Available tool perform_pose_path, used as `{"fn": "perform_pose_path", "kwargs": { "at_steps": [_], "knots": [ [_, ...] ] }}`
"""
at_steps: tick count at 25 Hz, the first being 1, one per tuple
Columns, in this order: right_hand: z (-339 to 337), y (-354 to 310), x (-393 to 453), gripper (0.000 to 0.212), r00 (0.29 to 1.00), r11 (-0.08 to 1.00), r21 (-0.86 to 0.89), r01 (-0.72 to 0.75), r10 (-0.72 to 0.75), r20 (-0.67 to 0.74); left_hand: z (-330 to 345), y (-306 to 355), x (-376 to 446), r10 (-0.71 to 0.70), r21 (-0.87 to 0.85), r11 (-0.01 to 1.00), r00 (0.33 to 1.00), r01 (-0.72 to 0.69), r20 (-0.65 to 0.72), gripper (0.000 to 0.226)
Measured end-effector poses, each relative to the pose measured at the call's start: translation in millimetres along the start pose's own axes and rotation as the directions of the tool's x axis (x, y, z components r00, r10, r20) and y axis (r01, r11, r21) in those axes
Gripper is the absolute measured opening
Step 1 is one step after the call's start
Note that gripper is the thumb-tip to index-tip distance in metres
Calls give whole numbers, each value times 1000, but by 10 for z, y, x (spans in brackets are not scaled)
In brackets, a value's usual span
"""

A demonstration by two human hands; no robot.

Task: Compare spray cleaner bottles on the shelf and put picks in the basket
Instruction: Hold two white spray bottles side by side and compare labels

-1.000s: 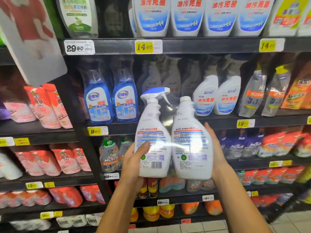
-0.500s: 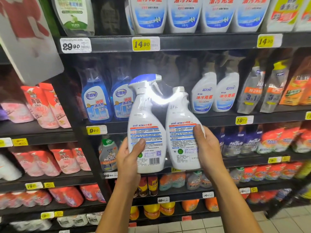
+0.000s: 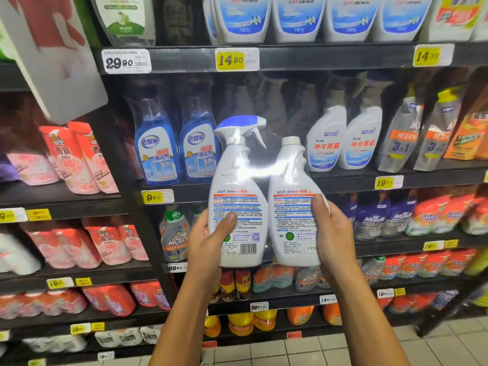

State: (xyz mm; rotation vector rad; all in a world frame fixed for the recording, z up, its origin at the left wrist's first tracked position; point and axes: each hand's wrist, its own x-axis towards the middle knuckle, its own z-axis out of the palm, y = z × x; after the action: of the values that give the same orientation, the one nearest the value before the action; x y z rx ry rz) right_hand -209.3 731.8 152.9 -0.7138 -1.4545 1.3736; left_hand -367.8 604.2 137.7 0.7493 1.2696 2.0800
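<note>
White plastic twin pack of cleaner bottles, wrapped in clear film, is held upright before the dark shelf. Its left edge is gripped by the left hand, thumb across the label; its right edge is gripped by the right hand. Open room is seen below, above the tiled floor.
</note>
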Motion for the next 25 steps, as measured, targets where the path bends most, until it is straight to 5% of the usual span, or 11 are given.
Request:
{"fn": "perform_pose_path", "kwargs": {
  "at_steps": [8,25],
  "knots": [
    [43,2,-111,33,993,990,70,119,-119,-3,-152,32,-62,43,-33,999,994,-40,100,71],
    [122,2,-139,24,992,986,106,128,-128,-5,-209,133,-69,40,-3,999,991,-40,131,63]
  ]
}}
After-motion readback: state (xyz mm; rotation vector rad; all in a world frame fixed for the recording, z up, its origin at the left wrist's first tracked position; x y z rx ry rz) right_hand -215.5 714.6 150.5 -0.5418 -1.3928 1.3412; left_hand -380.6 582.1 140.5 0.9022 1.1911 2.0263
